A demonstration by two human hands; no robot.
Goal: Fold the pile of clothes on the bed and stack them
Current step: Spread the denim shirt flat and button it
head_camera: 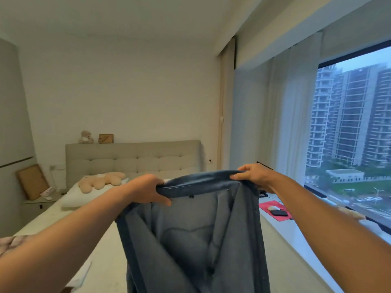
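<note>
Two forearms in frame, both bare to frame edge, no sleeves visible. Left hand and right hand: no gloves, rings or watch seen (motion blur at wrists, so small items possibly missed). Nails short, unpainted.

A teddy bear sits atop the headboard — a red mat lies on the windowsill.

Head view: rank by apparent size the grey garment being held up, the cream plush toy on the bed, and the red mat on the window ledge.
1. Grey garment, largest, though it is nearest the camera.
2. Cream plush toy.
3. Red mat, smallest, but close to the toy in apparent size.
</note>
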